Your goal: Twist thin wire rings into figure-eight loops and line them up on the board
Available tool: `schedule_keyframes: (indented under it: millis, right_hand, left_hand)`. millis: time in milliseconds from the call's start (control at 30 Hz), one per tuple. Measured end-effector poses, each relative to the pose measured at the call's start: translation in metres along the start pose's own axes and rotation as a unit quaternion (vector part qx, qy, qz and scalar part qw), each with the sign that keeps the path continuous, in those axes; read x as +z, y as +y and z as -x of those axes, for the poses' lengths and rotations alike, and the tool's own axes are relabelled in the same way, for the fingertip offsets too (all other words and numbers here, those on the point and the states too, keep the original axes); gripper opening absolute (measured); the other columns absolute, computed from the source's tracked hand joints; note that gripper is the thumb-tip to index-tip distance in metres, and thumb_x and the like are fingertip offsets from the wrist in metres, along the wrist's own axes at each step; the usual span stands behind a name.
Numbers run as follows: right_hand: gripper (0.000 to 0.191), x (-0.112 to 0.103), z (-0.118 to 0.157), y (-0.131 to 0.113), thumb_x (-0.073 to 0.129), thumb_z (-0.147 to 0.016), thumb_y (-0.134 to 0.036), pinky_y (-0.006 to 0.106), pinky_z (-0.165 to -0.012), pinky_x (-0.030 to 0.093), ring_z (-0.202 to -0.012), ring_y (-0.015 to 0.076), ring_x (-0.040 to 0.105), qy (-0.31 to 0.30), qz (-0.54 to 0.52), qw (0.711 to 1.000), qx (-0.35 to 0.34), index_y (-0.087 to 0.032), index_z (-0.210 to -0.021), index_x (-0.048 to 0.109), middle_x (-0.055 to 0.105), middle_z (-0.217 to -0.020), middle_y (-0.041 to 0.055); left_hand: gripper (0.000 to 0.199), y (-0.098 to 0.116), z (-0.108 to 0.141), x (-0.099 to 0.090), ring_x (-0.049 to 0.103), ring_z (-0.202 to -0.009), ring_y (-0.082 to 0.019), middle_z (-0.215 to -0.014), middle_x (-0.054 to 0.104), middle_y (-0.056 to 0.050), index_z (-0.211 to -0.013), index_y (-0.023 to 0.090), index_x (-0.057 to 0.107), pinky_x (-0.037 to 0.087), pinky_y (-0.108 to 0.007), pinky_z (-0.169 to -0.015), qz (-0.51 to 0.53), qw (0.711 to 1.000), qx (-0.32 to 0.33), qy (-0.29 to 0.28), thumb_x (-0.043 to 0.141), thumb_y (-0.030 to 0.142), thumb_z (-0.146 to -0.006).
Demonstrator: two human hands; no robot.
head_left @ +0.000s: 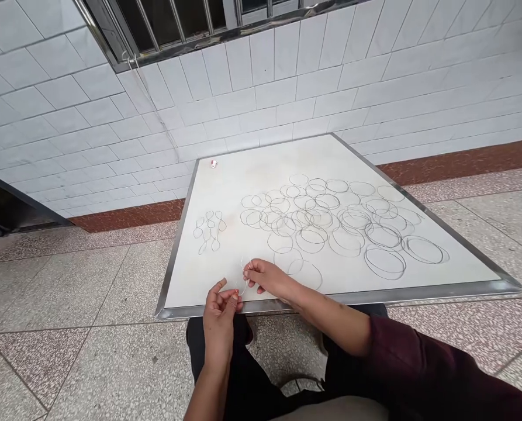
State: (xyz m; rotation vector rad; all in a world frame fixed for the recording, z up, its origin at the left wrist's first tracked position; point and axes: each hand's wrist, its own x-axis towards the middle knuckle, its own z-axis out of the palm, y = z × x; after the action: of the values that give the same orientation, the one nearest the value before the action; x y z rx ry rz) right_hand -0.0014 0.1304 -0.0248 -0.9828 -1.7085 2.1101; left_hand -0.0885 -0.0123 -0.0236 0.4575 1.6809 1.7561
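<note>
Near the front edge of the white table (261, 169), a thin looped wire (244, 285) is stretched between my two hands. My left hand (220, 305) pinches its lower end between thumb and index finger, just over the metal edge. Higher and to the right, my right hand (261, 276) has its fingertips closed on the upper part of the wire. Many thin dark wire rings (311, 237) lie overlapping across the middle and right of the table. Several small twisted wire loops (215, 244) form a group at the left.
A small red and white object (214, 164) lies at the table's back left corner. Behind the table stands a white tiled wall (278, 88) with a barred window (177, 23). A cord (155, 111) hangs down the wall. Speckled tiles cover the floor (124, 362).
</note>
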Motion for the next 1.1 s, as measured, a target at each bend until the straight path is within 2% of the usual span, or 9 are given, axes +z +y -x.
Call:
schedule_keyframes:
  millis: [200,333,433,533,600,767,933,1033,1100]
  right_hand:
    - [0.006,0.001,-0.031,-0.009,0.061,-0.079,-0.019,0.017,-0.05,0.043,-0.07,0.0105,0.061,0.018,0.002,1.0,0.013,-0.019,-0.083,0.057,0.063,-0.086,0.0015]
    - [0.006,0.0,-0.041,-0.013,0.061,-0.079,-0.019,0.017,-0.052,0.045,-0.071,0.0104,0.062,0.011,-0.012,1.0,0.014,-0.019,-0.084,0.057,0.063,-0.086,0.0014]
    - [0.006,0.0,-0.045,-0.011,0.059,-0.08,-0.019,0.017,-0.053,0.047,-0.07,0.0095,0.061,0.011,-0.024,1.0,0.011,-0.02,-0.084,0.056,0.062,-0.087,0.0009]
    - [0.006,0.0,-0.048,-0.01,0.058,-0.08,-0.017,0.018,-0.053,0.048,-0.069,0.0097,0.06,0.03,-0.027,0.999,0.011,-0.02,-0.084,0.054,0.06,-0.084,0.0002]
    - [0.007,0.001,-0.049,-0.011,0.058,-0.079,-0.017,0.018,-0.052,0.048,-0.069,0.0104,0.06,0.044,-0.026,0.999,0.013,-0.02,-0.083,0.054,0.059,-0.082,0.0001]
    - [0.009,0.0,-0.046,-0.014,0.06,-0.077,-0.017,0.018,-0.05,0.048,-0.068,0.0113,0.061,0.065,-0.029,0.997,0.023,-0.02,-0.083,0.055,0.06,-0.083,0.0004]
    - [0.012,-0.001,-0.044,-0.018,0.062,-0.076,-0.018,0.018,-0.05,0.049,-0.067,0.011,0.061,0.068,-0.049,0.996,0.037,-0.02,-0.086,0.054,0.063,-0.083,0.0008]
    - [0.011,-0.001,-0.046,-0.023,0.062,-0.078,-0.02,0.018,-0.053,0.051,-0.066,0.0101,0.062,0.065,-0.06,0.995,0.042,-0.019,-0.085,0.053,0.063,-0.079,0.0009]
    - [0.01,-0.001,-0.049,-0.026,0.06,-0.08,-0.02,0.019,-0.056,0.053,-0.066,0.0095,0.062,0.065,-0.057,0.995,0.038,-0.019,-0.086,0.053,0.063,-0.08,0.0012]
  left_hand:
    - [0.046,-0.001,-0.035,0.002,0.066,-0.072,-0.016,-0.081,0.069,-0.004,-0.113,0.014,0.061,0.055,-0.033,-0.073,-0.044,0.998,0.034,-0.015,0.073,0.034,-0.073]
    - [0.044,-0.007,-0.049,0.002,0.066,-0.074,-0.018,-0.083,0.069,-0.006,-0.114,0.013,0.06,0.056,-0.036,-0.074,-0.061,0.996,0.061,-0.008,0.069,0.033,-0.076]
    - [0.044,-0.014,-0.054,0.0,0.066,-0.079,-0.019,-0.092,0.069,-0.009,-0.117,0.014,0.059,0.056,-0.038,-0.076,-0.092,0.991,0.098,0.01,0.067,0.033,-0.078]
    - [0.045,-0.016,-0.055,-0.001,0.064,-0.095,-0.023,-0.108,0.065,-0.012,-0.119,0.018,0.061,0.054,-0.041,-0.084,-0.134,0.979,0.149,0.023,0.069,0.03,-0.077]
    - [0.043,-0.016,-0.055,0.001,0.061,-0.103,-0.025,-0.114,0.064,-0.011,-0.119,0.021,0.064,0.051,-0.043,-0.091,-0.17,0.967,0.191,0.013,0.069,0.026,-0.077]
    - [0.033,-0.014,-0.06,0.008,0.059,-0.11,-0.028,-0.113,0.07,-0.008,-0.114,0.027,0.07,0.042,-0.049,-0.104,-0.232,0.937,0.257,-0.038,0.063,0.022,-0.082]
    - [0.032,-0.017,-0.063,0.011,0.061,-0.11,-0.027,-0.115,0.071,-0.007,-0.114,0.026,0.071,0.041,-0.048,-0.106,-0.226,0.942,0.242,-0.046,0.06,0.022,-0.084]
    - [0.034,-0.02,-0.066,0.016,0.065,-0.108,-0.025,-0.115,0.071,-0.008,-0.117,0.024,0.068,0.044,-0.047,-0.105,-0.202,0.958,0.202,-0.025,0.059,0.02,-0.084]
    - [0.036,-0.019,-0.072,0.02,0.069,-0.1,-0.024,-0.108,0.074,-0.01,-0.12,0.021,0.065,0.051,-0.045,-0.097,-0.175,0.971,0.162,-0.015,0.058,0.019,-0.084]
